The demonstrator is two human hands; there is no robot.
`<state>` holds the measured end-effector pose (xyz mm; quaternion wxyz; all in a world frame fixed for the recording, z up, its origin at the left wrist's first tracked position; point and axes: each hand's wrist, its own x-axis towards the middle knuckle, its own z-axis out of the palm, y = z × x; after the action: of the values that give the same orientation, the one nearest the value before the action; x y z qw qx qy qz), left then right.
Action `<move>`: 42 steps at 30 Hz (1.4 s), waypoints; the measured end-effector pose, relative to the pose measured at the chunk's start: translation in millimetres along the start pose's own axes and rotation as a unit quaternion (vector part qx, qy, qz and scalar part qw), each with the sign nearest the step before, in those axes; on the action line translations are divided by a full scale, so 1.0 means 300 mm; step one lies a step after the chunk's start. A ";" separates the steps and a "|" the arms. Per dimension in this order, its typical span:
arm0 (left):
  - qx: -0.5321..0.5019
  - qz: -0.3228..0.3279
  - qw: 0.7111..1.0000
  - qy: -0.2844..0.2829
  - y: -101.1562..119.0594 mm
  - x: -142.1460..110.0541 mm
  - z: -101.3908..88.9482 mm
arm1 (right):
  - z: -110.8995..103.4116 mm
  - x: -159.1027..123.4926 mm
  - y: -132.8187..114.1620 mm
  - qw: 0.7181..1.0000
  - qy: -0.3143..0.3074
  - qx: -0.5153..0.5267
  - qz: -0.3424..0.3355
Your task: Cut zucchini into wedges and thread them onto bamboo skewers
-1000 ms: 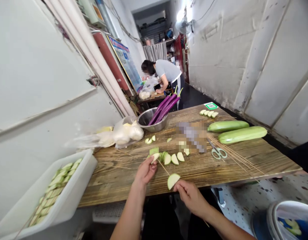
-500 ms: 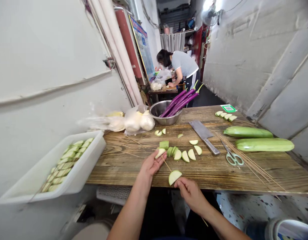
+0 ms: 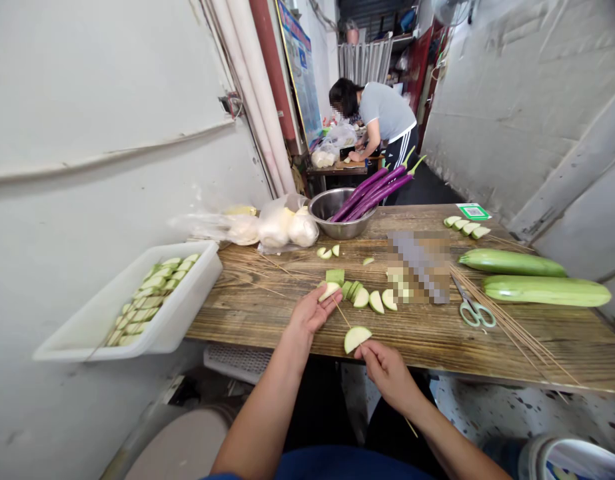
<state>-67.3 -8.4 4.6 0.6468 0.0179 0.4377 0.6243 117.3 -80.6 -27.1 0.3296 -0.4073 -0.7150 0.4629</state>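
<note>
My left hand [image 3: 312, 310] holds a half-round zucchini slice [image 3: 329, 291] between thumb and fingers, palm partly turned up. My right hand [image 3: 384, 370] is closed around a thin wooden skewer [image 3: 342, 312], whose lower end sticks out below the wrist. One zucchini half-slice [image 3: 358, 339] is threaded on the skewer just above my right fingers. The skewer's tip reaches the slice in my left hand; whether it has pierced it I cannot tell. Beyond my hands lie a zucchini chunk [image 3: 335, 275] and a row of loose half-slices [image 3: 376, 302] on the wooden table [image 3: 287, 327].
A white bin [image 3: 187, 333] with skewered slices stands at left. Bagged white vegetables [image 3: 287, 230] and a metal bowl [image 3: 340, 230] of eggplants [image 3: 377, 193] are behind. At right are whole zucchinis [image 3: 547, 291], scissors [image 3: 476, 312], skewers [image 3: 517, 337] and a blurred cleaver [image 3: 420, 267]. A person [image 3: 382, 113] bends over another table.
The view has shifted, so the scene sits slightly farther right. Both hands keep nearly the same pose, with the slice and skewer still held.
</note>
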 end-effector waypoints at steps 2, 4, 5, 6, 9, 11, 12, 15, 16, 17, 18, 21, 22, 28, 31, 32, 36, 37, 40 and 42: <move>0.007 0.003 1.000 0.002 -0.002 -0.003 0.002 | 0.000 -0.001 0.004 1.000 0.000 0.002 0.004; 0.015 0.006 1.000 0.002 -0.005 -0.006 0.005 | 0.000 -0.003 0.006 1.000 0.001 0.006 0.007; 0.020 0.008 1.000 0.001 -0.006 -0.008 0.007 | -0.001 -0.005 0.005 1.000 0.001 0.007 0.007; 0.026 0.009 1.000 0.002 -0.009 -0.010 0.008 | -0.002 -0.006 0.003 1.000 0.000 0.007 0.008; 0.042 0.011 0.999 0.004 -0.016 -0.017 0.012 | -0.004 -0.009 -0.007 1.000 -0.002 0.002 0.010; 0.049 0.010 0.999 0.004 -0.020 -0.021 0.015 | -0.004 -0.010 -0.013 1.000 0.001 -0.005 0.005; 0.053 0.010 0.999 0.003 -0.021 -0.024 0.017 | -0.004 -0.010 -0.016 1.000 0.004 -0.009 0.002; 0.073 0.024 0.997 -0.002 -0.024 -0.031 0.020 | -0.004 -0.008 -0.023 1.000 0.008 -0.023 -0.006; 0.083 0.032 0.996 -0.005 -0.024 -0.034 0.020 | -0.005 -0.008 -0.025 1.000 0.008 -0.028 -0.006; 0.093 0.039 0.995 -0.009 -0.025 -0.036 0.020 | -0.007 -0.007 -0.028 0.999 0.009 -0.031 -0.007; 0.102 0.045 0.994 -0.011 -0.025 -0.039 0.020 | -0.009 -0.007 -0.032 0.999 0.009 -0.033 -0.008; 0.116 0.048 0.992 -0.018 -0.029 -0.044 0.018 | -0.016 -0.004 -0.040 0.999 0.011 -0.036 -0.007; 0.116 0.048 0.992 -0.020 -0.030 -0.046 0.018 | -0.017 -0.003 -0.041 0.999 0.012 -0.035 -0.005; 0.120 0.037 0.992 -0.022 -0.040 -0.046 0.018 | -0.006 0.002 -0.027 0.999 0.018 -0.032 0.006; 0.124 0.029 0.992 -0.022 -0.048 -0.041 0.013 | 0.002 0.004 -0.017 0.999 0.022 -0.036 0.007; 0.126 0.027 0.991 -0.024 -0.052 -0.038 0.010 | 0.003 0.005 -0.015 0.999 0.023 -0.036 0.006; 0.129 0.018 0.991 -0.024 -0.065 -0.026 -0.005 | 0.006 0.009 -0.011 0.999 0.025 -0.035 0.003; 0.126 0.018 0.992 -0.021 -0.067 -0.023 -0.009 | 0.008 0.010 -0.011 0.999 0.027 -0.035 0.004; 0.118 0.024 0.993 -0.017 -0.073 -0.015 -0.018 | 0.014 0.013 -0.011 0.999 0.033 -0.036 0.006; 0.119 0.030 0.992 -0.017 -0.076 -0.010 -0.023 | 0.019 0.015 -0.009 0.999 0.035 -0.034 0.009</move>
<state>-52.9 -19.5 -10.8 0.6286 0.1183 0.4967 0.5867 109.7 -79.6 -26.1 0.3361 -0.4405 -0.7149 0.4264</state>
